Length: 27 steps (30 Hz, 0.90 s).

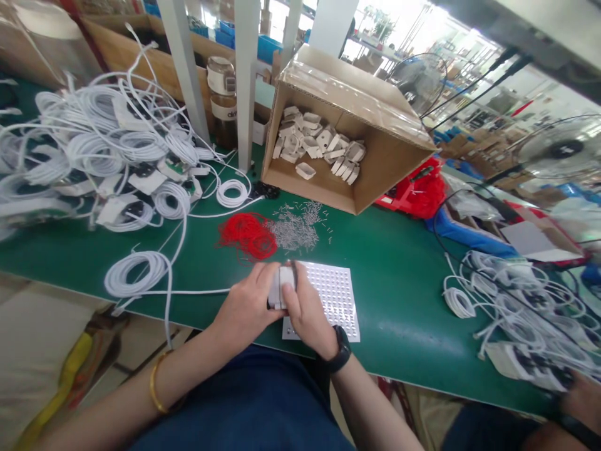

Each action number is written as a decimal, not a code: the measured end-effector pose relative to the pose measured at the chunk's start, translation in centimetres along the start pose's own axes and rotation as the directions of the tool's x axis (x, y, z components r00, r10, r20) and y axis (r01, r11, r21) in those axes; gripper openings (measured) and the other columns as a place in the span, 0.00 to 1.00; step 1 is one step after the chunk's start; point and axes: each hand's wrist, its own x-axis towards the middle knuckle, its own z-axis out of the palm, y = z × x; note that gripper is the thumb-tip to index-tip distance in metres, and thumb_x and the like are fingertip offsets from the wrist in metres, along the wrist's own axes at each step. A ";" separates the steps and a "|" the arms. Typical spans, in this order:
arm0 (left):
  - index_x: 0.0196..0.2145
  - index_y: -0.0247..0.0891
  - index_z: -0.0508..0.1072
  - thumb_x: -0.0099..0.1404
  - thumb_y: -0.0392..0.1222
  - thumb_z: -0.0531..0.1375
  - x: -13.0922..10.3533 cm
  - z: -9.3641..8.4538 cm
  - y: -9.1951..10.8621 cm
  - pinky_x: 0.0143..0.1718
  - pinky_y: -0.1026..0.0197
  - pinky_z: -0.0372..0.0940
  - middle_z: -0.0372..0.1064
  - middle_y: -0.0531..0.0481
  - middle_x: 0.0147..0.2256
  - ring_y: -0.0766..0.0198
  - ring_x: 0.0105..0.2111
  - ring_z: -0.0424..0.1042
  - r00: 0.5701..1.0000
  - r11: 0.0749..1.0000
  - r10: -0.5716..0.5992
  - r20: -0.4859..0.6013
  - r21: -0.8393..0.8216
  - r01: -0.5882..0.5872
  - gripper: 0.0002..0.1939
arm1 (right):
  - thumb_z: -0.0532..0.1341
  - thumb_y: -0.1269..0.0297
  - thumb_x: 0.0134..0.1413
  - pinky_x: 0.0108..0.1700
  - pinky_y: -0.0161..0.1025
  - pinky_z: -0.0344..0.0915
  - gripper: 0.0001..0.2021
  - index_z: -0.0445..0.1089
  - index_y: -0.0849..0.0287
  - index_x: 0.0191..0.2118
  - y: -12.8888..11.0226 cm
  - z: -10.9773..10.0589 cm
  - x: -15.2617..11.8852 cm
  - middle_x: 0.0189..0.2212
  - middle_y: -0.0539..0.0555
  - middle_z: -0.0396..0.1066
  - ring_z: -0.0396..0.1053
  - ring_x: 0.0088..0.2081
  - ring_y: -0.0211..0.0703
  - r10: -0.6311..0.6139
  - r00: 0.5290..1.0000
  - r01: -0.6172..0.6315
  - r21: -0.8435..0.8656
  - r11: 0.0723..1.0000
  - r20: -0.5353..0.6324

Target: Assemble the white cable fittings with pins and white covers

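Near the front edge of the green table, my left hand (247,307) and my right hand (308,311) are closed around a small white and grey housing (282,287). A white cable (200,292) runs from my left hand to a coil (136,274) at the left. Beneath my right hand lies a white sheet with rows of small shiny dots (335,294). Just beyond my hands are a heap of small metal screws (295,230) and a bundle of red rings or cords (248,235). My fingers hide part of the housing.
A cardboard box (394,125) on its side holds white shells (323,143). Piled white cables (107,138) fill the left, with more cables (526,307) at the right. Grey posts (246,81) stand by a bottle (222,100). Another person's hand (582,401) shows at lower right.
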 end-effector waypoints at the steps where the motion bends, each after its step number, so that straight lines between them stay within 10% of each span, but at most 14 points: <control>1: 0.53 0.39 0.56 0.54 0.37 0.63 0.1 0.2 -0.5 0.41 0.53 0.68 0.63 0.44 0.47 0.53 0.45 0.68 1.000 0.998 0.006 0.005 -0.060 -0.006 0.31 | 0.49 0.59 0.61 0.53 0.49 0.58 0.22 0.51 0.60 0.58 0.0 0.0 0.1 0.53 0.62 0.60 0.61 0.52 0.51 -0.004 1.000 0.004 -0.017 1.000 -0.004; 6: 0.51 0.45 0.58 0.51 0.39 0.66 0.2 1.5 -3.1 0.49 0.52 0.64 0.62 0.47 0.49 0.55 0.49 0.66 0.999 0.861 -0.049 -0.016 -0.507 0.034 0.31 | 0.58 0.55 0.55 0.37 0.39 0.66 0.25 0.56 0.59 0.56 0.9 0.1 0.4 0.45 0.58 0.66 0.68 0.38 0.43 0.095 0.994 -0.111 0.353 0.929 0.062; 9: 0.50 0.43 0.58 0.49 0.42 0.68 0.1 2.1 -4.1 0.50 0.53 0.63 0.61 0.45 0.50 0.55 0.49 0.66 0.992 0.693 -0.125 -0.015 -0.717 0.077 0.34 | 0.63 0.53 0.48 0.15 0.29 0.49 0.22 0.63 0.60 0.46 1.4 0.9 0.2 0.28 0.49 0.66 0.52 0.16 0.28 0.310 0.926 -0.374 0.626 0.685 0.214; 13: 0.58 0.42 0.53 0.49 0.56 0.66 0.9 1.2 -5.0 0.51 0.53 0.61 0.60 0.40 0.53 0.50 0.53 0.63 0.997 0.529 -0.038 0.072 -0.845 0.081 0.43 | 0.68 0.58 0.41 0.13 0.27 0.38 0.23 0.65 0.60 0.44 1.4 2.1 0.0 0.28 0.48 0.66 0.47 0.15 0.24 0.391 0.896 -0.398 0.768 0.502 0.209; 20: 0.38 0.34 0.73 0.62 0.53 0.54 3.2 0.3 -4.6 0.31 0.63 0.62 0.72 0.48 0.32 0.61 0.30 0.69 0.971 0.701 -0.150 0.187 -0.672 0.238 0.19 | 0.70 0.61 0.39 0.15 0.28 0.46 0.22 0.67 0.60 0.42 1.0 2.3 -0.2 0.32 0.50 0.69 0.54 0.17 0.26 0.409 0.909 -0.322 0.757 0.569 0.079; 24: 0.37 0.34 0.72 0.63 0.52 0.52 3.1 1.4 -4.3 0.29 0.63 0.62 0.71 0.48 0.30 0.62 0.28 0.68 0.975 0.727 -0.195 0.108 -0.651 0.218 0.19 | 0.67 0.59 0.42 0.15 0.29 0.48 0.21 0.67 0.60 0.43 1.1 1.7 -0.1 0.30 0.49 0.68 0.52 0.16 0.27 0.378 0.920 -0.335 0.704 0.626 0.102; 27: 0.44 0.36 0.71 0.64 0.50 0.53 3.1 0.9 -4.7 0.40 0.59 0.64 0.71 0.45 0.40 0.58 0.39 0.70 0.993 0.783 -0.095 0.076 -0.609 0.122 0.18 | 0.66 0.60 0.44 0.23 0.31 0.61 0.22 0.65 0.60 0.46 1.8 0.8 0.5 0.35 0.52 0.69 0.63 0.24 0.34 0.284 0.959 -0.244 0.492 0.836 -0.008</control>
